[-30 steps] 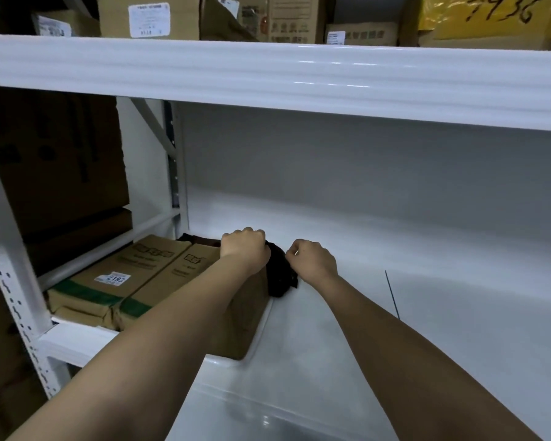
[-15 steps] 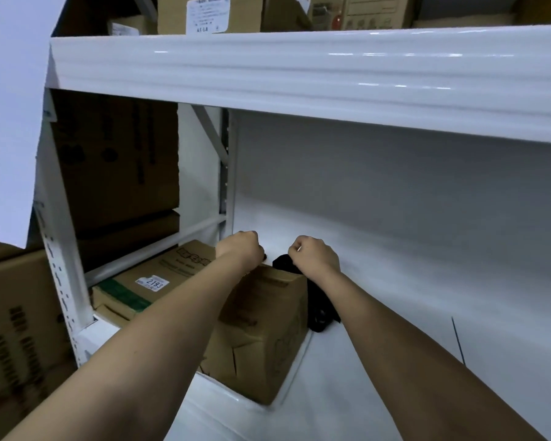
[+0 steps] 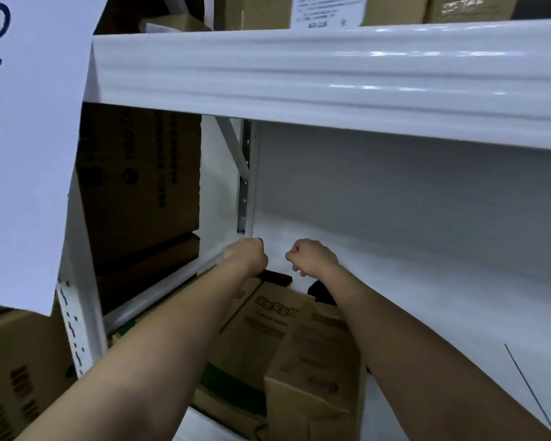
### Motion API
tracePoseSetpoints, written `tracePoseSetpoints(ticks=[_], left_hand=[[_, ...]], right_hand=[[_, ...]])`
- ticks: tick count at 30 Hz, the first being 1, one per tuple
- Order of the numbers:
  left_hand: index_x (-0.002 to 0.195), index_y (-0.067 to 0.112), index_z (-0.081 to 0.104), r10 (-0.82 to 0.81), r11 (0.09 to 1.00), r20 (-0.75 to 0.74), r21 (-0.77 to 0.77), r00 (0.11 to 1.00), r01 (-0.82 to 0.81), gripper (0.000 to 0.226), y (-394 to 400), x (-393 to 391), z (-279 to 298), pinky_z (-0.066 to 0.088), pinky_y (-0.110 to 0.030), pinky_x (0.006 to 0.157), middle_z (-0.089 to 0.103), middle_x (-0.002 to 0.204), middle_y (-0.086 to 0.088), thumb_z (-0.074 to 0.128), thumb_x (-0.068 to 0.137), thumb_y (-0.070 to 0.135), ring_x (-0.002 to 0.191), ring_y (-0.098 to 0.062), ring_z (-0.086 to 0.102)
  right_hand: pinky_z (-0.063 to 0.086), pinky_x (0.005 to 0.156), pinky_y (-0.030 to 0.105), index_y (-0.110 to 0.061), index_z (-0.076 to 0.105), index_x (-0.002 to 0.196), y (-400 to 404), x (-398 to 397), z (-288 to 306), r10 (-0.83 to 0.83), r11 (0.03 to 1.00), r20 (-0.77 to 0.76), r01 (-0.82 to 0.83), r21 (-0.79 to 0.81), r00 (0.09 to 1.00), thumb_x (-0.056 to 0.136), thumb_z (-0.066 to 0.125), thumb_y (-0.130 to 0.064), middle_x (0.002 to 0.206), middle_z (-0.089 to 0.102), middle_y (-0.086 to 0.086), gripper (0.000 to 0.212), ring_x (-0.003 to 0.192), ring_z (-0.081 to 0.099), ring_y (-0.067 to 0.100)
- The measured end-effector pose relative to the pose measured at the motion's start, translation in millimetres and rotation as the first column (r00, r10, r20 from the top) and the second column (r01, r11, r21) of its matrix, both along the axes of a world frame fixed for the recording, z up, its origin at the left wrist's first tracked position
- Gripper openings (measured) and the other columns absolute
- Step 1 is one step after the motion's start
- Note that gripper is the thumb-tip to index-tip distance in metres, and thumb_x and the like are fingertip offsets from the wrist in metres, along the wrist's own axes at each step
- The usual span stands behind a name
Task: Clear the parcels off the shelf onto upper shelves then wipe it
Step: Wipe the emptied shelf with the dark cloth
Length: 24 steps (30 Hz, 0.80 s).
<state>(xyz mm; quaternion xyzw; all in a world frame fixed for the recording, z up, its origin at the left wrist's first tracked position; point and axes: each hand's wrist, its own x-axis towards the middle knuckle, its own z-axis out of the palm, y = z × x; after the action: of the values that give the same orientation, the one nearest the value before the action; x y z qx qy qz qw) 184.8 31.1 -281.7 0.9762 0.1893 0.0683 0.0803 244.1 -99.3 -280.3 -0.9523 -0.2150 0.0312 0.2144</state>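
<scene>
Two brown cardboard parcels stand at the left end of the white shelf: a nearer one and one with a green band behind my left forearm. A dark object lies behind them, and part of it shows again by my right wrist. My left hand is a curled fist just above the dark object's left end; whether it holds it is hidden. My right hand is a curled fist over bare shelf, with nothing visible in it.
The upper shelf's white beam runs overhead with several cardboard boxes on it. A white upright and stacked boxes fill the left bay. A paper sign marked 2 hangs at the left.
Both hands have risen off the dark object they were gripping and now sit as fists above it. My view has shifted left and closer, and the parcels look nearer.
</scene>
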Motion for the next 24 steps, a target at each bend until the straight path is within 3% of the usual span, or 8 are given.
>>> tracePoseSetpoints(ticks=[4,9,15,17,20,22,24], left_hand=[[0.129,0.013,0.05,-0.046,0.999,-0.024,-0.014,0.999,0.045,0.035,38,12,2,0.045,-0.034,0.088,0.054,0.128,-0.01,0.037,0.097,0.017,0.111,-0.027,0.054],[0.124,0.014,0.053,-0.097,0.995,-0.035,-0.01,0.995,0.097,0.032,63,20,-4,0.044,-0.032,0.084,0.055,0.124,-0.009,0.038,0.096,0.017,0.109,-0.026,0.055],[0.124,0.014,0.054,-0.143,0.989,-0.104,-0.061,0.984,0.137,0.032,77,29,-14,0.044,-0.032,0.088,0.054,0.124,-0.007,0.04,0.095,0.015,0.108,-0.024,0.053],[0.126,0.014,0.053,-0.147,0.988,-0.106,-0.068,0.983,0.141,0.033,82,33,-14,0.043,-0.032,0.087,0.054,0.125,-0.008,0.04,0.095,0.015,0.108,-0.025,0.053],[0.129,0.015,0.051,-0.145,0.987,-0.121,-0.081,0.982,0.136,0.035,87,38,-16,0.044,-0.033,0.088,0.054,0.125,-0.009,0.042,0.094,0.014,0.108,-0.026,0.053],[0.132,0.016,0.049,-0.153,0.985,-0.146,-0.106,0.977,0.138,0.038,89,41,-20,0.046,-0.035,0.092,0.054,0.126,-0.009,0.043,0.094,0.015,0.108,-0.026,0.054],[0.137,0.016,0.044,-0.174,0.98,-0.174,-0.123,0.969,0.154,0.044,91,44,-23,0.046,-0.038,0.095,0.054,0.127,-0.008,0.044,0.093,0.017,0.108,-0.026,0.054]], right_hand=[[0.043,0.063,0.025,-0.006,0.066,0.104,34,7,0,-0.009,0.997,-0.126,0.0,-0.073,0.992,0.09,0.046,-0.027,0.098,0.073,0.007,0.032,0.086,0.07,0.025],[0.04,0.057,0.023,-0.005,0.061,0.107,56,11,-1,-0.053,0.996,-0.161,0.04,-0.081,0.986,0.093,0.045,-0.025,0.101,0.07,0.007,0.029,0.072,0.063,0.022],[0.041,0.055,0.025,0.0,0.057,0.117,69,14,-8,-0.11,0.984,-0.272,0.067,-0.164,0.956,0.095,0.042,-0.012,0.109,0.068,0.017,0.03,0.06,0.055,0.022],[0.04,0.053,0.025,0.0,0.056,0.111,71,12,-7,-0.115,0.981,-0.282,0.064,-0.182,0.953,0.096,0.042,-0.008,0.115,0.065,0.019,0.023,0.058,0.05,0.02],[0.038,0.053,0.024,-0.001,0.05,0.099,75,13,-7,-0.109,0.97,-0.309,0.033,-0.242,0.945,0.096,0.04,-0.003,0.117,0.059,0.023,0.01,0.066,0.05,0.022],[0.037,0.056,0.025,0.002,0.055,0.109,79,17,-11,-0.096,0.973,-0.334,0.017,-0.231,0.938,0.097,0.038,-0.004,0.111,0.054,0.021,0.021,0.083,0.048,0.023],[0.037,0.065,0.028,0.004,0.051,0.126,81,17,-12,-0.082,0.978,-0.321,0.014,-0.209,0.943,0.099,0.037,-0.008,0.105,0.049,0.016,0.033,0.087,0.044,0.022]])
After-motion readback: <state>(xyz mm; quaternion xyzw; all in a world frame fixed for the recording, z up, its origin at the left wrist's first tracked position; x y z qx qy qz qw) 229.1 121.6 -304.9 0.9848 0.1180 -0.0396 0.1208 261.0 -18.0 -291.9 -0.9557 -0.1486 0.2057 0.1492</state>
